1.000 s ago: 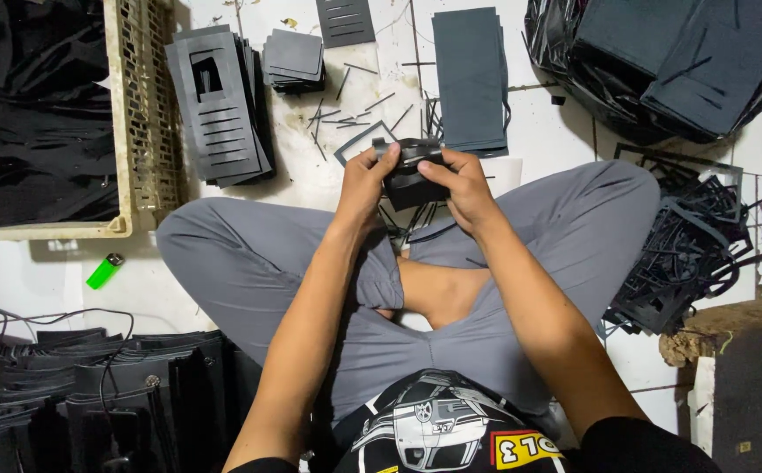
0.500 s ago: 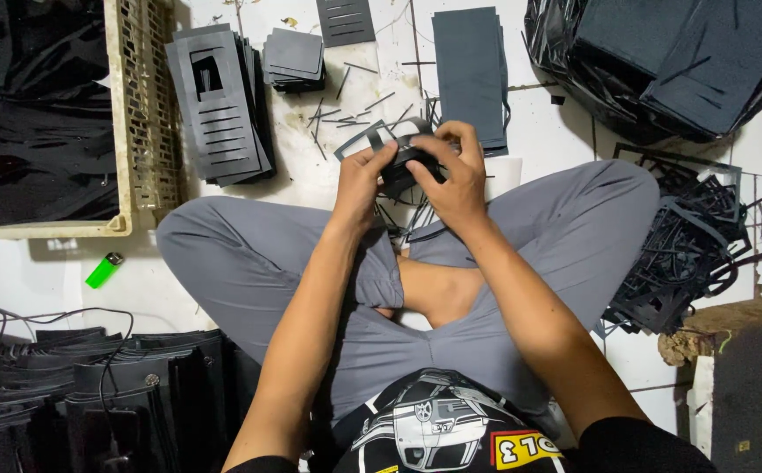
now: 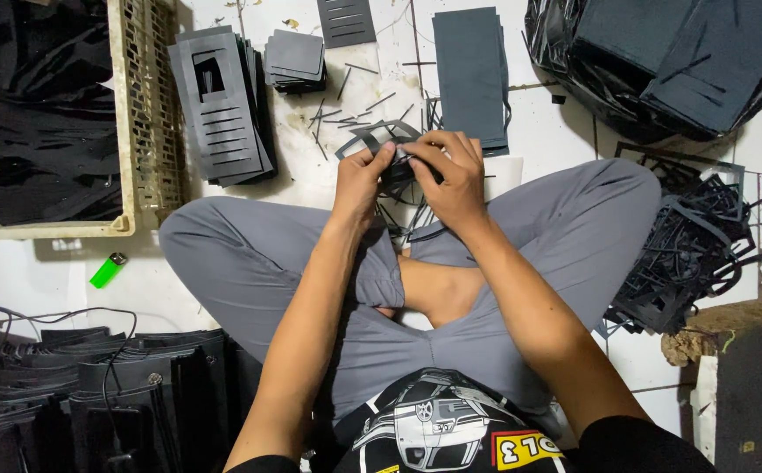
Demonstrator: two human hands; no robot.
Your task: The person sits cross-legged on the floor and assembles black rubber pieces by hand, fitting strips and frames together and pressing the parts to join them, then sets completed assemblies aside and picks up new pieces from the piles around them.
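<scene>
I sit cross-legged on a white tiled floor in grey trousers. My left hand (image 3: 365,178) and my right hand (image 3: 451,181) meet just beyond my knees. Both pinch a thin dark die-cut sheet (image 3: 379,138) with cut-out slots; part of its frame sticks out to the upper left of my fingers. Loose dark strips (image 3: 403,223) hang and lie under the hands.
A beige plastic crate (image 3: 140,114) of black material stands at the left. Stacks of dark cut sheets (image 3: 220,105), small squares (image 3: 295,60) and a long stack (image 3: 471,74) lie ahead. Scrap frames (image 3: 687,254) pile at the right. A green lighter (image 3: 107,271) lies at the left.
My hands have shifted slightly up and left over the sheet. More of the sheet's cut frame now shows beyond my left fingers.
</scene>
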